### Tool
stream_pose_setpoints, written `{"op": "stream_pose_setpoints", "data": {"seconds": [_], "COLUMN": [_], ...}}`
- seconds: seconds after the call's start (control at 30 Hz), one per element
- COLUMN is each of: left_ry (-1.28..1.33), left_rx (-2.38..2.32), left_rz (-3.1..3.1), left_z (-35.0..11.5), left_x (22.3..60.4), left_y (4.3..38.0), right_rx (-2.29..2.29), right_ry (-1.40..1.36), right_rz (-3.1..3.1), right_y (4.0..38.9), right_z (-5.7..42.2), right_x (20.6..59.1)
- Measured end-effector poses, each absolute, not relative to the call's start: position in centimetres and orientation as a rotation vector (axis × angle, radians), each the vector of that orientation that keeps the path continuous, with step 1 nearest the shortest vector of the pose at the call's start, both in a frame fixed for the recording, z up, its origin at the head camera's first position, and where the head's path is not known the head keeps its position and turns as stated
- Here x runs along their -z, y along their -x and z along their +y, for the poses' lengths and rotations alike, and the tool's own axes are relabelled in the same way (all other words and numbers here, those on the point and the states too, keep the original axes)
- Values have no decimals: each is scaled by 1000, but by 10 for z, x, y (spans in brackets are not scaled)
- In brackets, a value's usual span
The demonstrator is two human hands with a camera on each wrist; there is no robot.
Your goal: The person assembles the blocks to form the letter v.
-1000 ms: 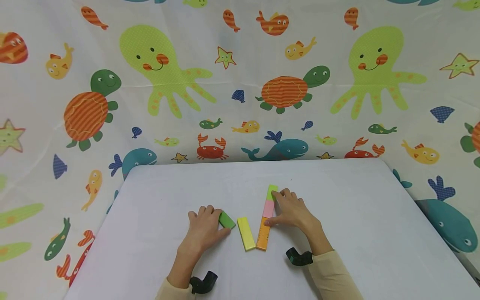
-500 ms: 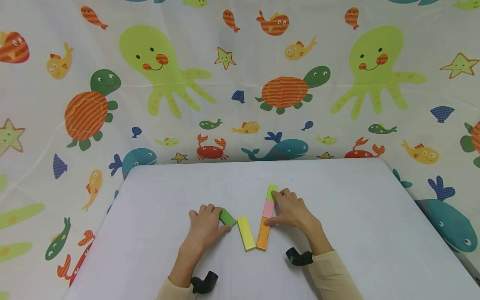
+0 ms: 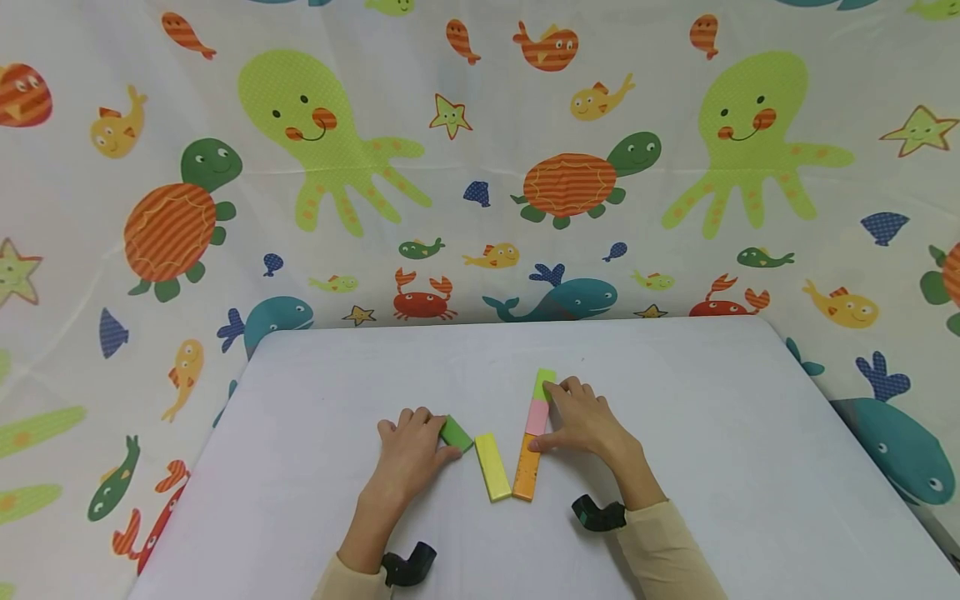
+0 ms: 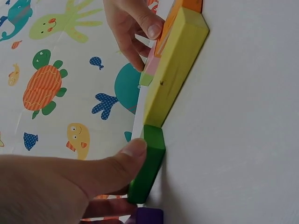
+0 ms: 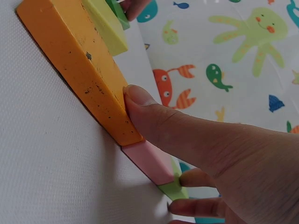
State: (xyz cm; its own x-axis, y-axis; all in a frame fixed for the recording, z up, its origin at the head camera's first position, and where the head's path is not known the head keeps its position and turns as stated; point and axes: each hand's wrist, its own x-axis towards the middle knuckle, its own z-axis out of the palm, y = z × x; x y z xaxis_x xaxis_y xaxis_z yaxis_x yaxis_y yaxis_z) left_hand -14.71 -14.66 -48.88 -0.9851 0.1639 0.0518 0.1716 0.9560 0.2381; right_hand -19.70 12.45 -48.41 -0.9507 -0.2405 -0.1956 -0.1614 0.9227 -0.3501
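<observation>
My left hand [image 3: 408,450] holds a dark green block [image 3: 456,434] between thumb and fingers. In the left wrist view the green block's far end meets a yellow block [image 4: 175,65], and a purple block [image 4: 148,216] shows beside the fingertips. That purple block is hidden in the head view. My right hand [image 3: 588,417] rests against the outer side of a straight row. Its thumb touches the orange block [image 5: 79,70]; its other fingertips are at the light green block [image 5: 175,189]. A pink block [image 5: 148,161] sits between those two. The orange and yellow near ends meet in a V.
White cloth covers the table [image 3: 750,433], whose far edge meets a curtain [image 3: 480,167] printed with sea animals. Black curved mounts, one at the left wrist [image 3: 408,565] and one at the right wrist [image 3: 598,513], stand close over the cloth.
The left hand has nudged the green block slightly right and away, up to the yellow block's far end. The right hand and its row stay still.
</observation>
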Motion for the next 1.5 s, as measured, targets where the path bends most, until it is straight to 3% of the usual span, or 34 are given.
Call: {"op": "stream_pose_setpoints", "data": {"seconds": [1.5], "left_ry": [215], "left_rx": [443], "left_rz": [-2986], "left_z": [-142], "left_x": [498], "left_y": [151], "right_rx": [500], "right_ry": [303], "right_rz": [2842], "right_y": [197], "right_z": [123], "right_x": [482]}}
